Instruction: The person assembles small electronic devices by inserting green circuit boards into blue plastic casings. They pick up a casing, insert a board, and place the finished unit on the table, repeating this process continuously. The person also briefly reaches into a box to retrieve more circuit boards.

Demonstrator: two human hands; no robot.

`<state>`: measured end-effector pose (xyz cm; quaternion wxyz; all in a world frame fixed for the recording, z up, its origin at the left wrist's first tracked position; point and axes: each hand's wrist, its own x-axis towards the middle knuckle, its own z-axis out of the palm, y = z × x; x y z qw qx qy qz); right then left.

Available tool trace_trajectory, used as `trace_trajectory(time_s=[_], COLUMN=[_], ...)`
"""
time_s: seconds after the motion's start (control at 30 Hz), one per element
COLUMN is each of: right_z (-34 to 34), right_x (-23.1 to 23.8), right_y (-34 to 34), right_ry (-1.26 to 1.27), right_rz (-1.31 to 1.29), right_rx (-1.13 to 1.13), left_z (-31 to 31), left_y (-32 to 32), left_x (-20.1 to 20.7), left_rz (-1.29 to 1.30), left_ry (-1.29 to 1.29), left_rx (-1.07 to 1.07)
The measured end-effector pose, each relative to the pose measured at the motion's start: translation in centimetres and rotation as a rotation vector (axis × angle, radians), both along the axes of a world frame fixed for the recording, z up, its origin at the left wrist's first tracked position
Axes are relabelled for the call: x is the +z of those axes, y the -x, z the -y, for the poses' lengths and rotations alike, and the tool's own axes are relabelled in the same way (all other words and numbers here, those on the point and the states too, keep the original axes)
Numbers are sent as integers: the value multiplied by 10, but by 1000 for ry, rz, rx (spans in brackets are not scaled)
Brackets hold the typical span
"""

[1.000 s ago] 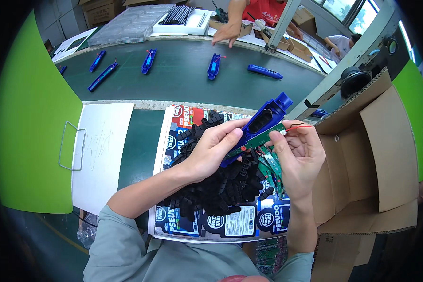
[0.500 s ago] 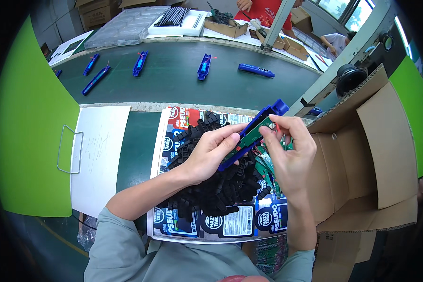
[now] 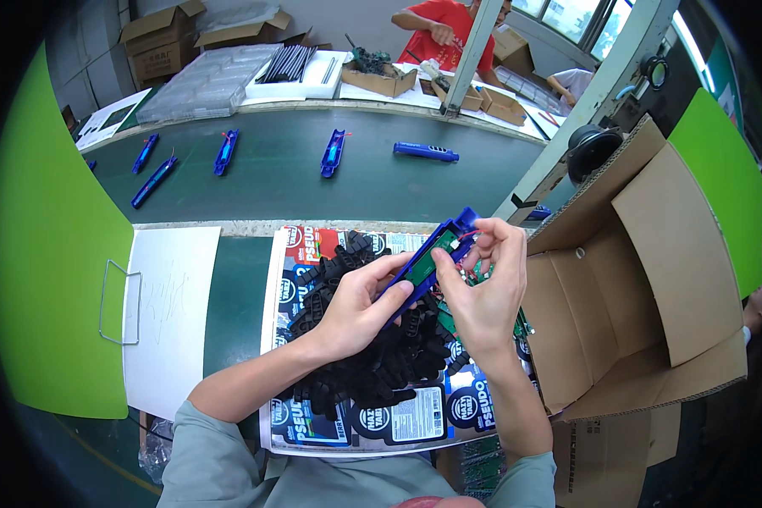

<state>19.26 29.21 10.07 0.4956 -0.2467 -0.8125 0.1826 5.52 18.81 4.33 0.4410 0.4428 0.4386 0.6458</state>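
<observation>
My left hand (image 3: 360, 309) is wrapped round a blue plastic housing (image 3: 464, 217), a long open half-shell tilted up to the right. A green circuit board (image 3: 421, 268) lies along inside it, under my left thumb. My right hand (image 3: 487, 284) is closed at the upper part of the housing, its thumb pressed on the board and its fingers curled beside a thin red wire (image 3: 468, 234). Below my hands is a heap of black plastic parts (image 3: 389, 364). More green circuit boards with wires (image 3: 445, 318) lie partly hidden behind my right hand.
A printed sheet (image 3: 347, 440) lies under the heap. To the right stands an open cardboard box (image 3: 601, 313). Several blue housings (image 3: 332, 154) rest on the green belt (image 3: 271, 186) ahead. A metal post (image 3: 593, 118) rises at right; a person in red (image 3: 440, 34) is beyond.
My right thumb has shifted from the wire end down onto the board, and the right fingers have opened slightly around the wire. The whole view has swung, so the scene sits lower and further left.
</observation>
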Motion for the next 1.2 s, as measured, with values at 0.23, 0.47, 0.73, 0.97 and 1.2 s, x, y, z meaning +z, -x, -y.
trace_trajectory(time_s=[0.23, 0.47, 0.73, 0.97, 1.2], right_z=[-7, -11, -17, -10, 3], right_x=[4, -3, -13, -43, -63], right_y=[0, 5, -3, -26, -31], right_ry=[588, 645, 641, 329, 98], right_rz=[-36, -84, -195, 256, 548], right_rx=[240, 298, 457, 306, 434], left_z=[1, 2, 4, 3, -9], left_y=[-4, -2, 2, 33, 54], left_x=[-2, -1, 12, 26, 14], left_rz=[4, 2, -66, -18, -101], left_ry=[3, 28, 8, -54, -23], left_rx=[35, 46, 103, 300, 385])
